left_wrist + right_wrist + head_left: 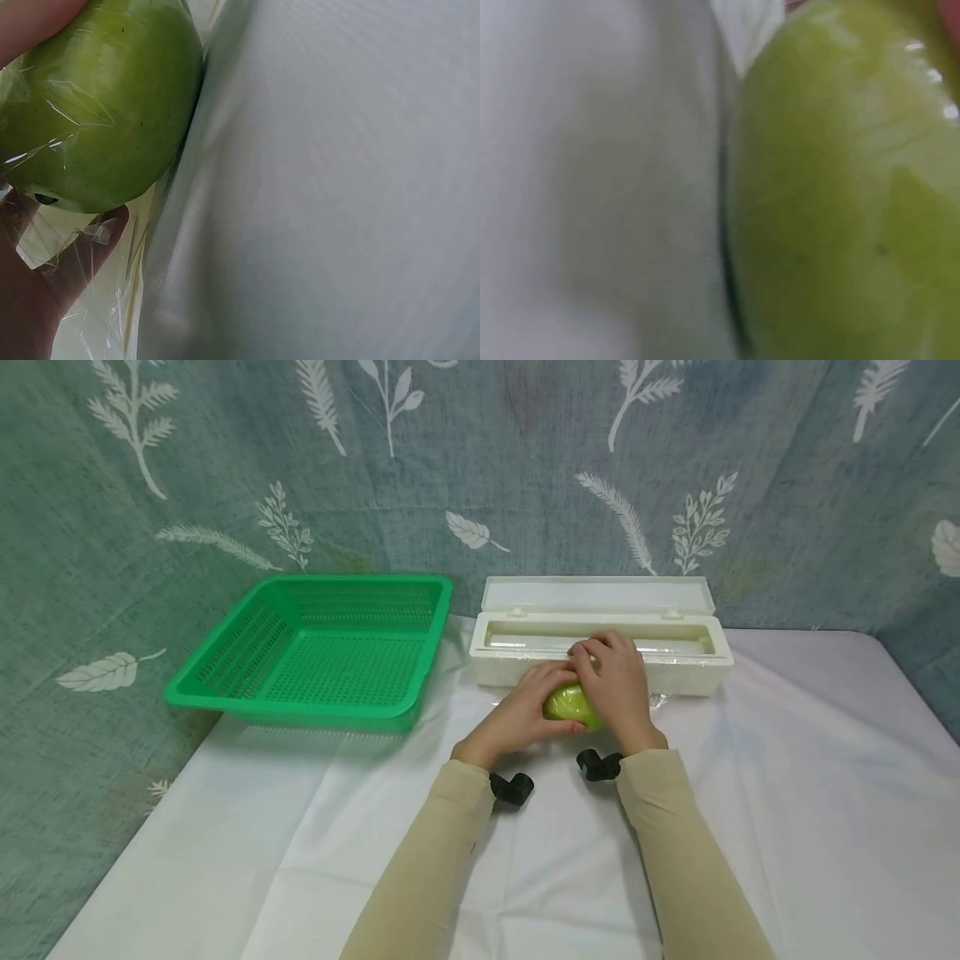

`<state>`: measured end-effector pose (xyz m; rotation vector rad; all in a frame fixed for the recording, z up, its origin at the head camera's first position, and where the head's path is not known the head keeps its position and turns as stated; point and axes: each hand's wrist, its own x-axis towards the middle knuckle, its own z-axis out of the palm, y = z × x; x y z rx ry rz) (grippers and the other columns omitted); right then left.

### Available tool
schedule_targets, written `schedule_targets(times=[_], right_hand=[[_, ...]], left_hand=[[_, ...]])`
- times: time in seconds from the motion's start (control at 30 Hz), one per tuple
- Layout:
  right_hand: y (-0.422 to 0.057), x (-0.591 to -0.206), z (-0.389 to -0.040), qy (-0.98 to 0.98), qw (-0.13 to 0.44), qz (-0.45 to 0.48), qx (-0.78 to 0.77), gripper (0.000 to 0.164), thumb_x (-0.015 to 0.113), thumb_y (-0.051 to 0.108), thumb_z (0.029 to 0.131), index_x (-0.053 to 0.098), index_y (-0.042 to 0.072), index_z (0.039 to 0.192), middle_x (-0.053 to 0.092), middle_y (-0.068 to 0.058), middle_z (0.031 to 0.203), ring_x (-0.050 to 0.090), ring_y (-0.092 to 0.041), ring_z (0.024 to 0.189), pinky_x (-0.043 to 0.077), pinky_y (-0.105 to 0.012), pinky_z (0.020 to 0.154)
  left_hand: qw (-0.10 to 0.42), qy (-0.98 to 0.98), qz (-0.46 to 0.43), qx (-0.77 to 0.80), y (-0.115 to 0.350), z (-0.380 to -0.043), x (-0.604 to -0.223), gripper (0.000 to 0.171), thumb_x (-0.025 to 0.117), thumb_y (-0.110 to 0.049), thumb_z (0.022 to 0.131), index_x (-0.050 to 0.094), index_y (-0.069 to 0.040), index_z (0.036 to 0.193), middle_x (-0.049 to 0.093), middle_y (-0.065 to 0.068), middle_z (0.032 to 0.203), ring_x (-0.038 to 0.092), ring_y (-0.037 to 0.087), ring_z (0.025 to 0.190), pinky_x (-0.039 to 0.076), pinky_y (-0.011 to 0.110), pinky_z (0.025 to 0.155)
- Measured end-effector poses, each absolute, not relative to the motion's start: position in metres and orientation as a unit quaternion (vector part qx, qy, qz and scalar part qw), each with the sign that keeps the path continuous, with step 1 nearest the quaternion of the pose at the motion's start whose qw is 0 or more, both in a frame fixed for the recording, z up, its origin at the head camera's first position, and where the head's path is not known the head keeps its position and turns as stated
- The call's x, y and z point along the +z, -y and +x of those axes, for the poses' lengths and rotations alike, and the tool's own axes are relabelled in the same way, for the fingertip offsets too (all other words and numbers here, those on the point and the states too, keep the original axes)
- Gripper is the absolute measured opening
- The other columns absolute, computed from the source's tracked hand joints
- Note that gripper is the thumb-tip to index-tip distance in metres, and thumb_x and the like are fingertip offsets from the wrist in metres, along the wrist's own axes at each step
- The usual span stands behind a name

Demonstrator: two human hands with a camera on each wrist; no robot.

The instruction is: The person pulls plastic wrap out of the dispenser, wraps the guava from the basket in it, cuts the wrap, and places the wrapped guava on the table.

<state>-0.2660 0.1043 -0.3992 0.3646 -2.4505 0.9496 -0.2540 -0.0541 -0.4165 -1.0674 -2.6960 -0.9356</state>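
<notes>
A round green fruit (pixel 570 707), with clear cling film (pixel 67 112) drawn over its skin, is between both hands just in front of the white box. My left hand (pixel 517 710) holds the fruit from the left, its thumb along the near side and the fingers over the far side. From above and to the right, my right hand (pixel 618 689) curls its fingers and thumb together at the top, where the film is gathered. The fingers hide much of the fruit. Close up, the fruit (pixel 840 210) shows shiny film and touches the white cloth.
Behind the hands stands a long white cling film box (pixel 690 672) with its lid (pixel 600 595) raised and film across its front. A green plastic basket (pixel 300 703) stands at the left. White cloth (pixel 810 827) covers the table, and a patterned curtain (pixel 525 468) hangs behind.
</notes>
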Motion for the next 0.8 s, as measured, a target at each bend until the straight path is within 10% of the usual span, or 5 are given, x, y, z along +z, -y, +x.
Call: schedule_targets(times=[0.8], right_hand=[[-0.112, -0.393, -0.266, 0.912, 0.22, 0.114, 0.328, 0.013, 0.064, 0.021, 0.082, 0.07, 0.017, 0.093, 0.057, -0.007, 0.098, 0.048, -0.028, 0.097, 0.034, -0.044, 0.083]], left_hand=[[0.058, 0.871, -0.366, -0.323, 0.055, -0.253, -0.419, 0.066, 0.07, -0.044, 0.072, 0.042, -0.028, 0.13, 0.034, -0.014, 0.134, 0.022, 0.002, 0.123, 0.026, 0.024, 0.099]])
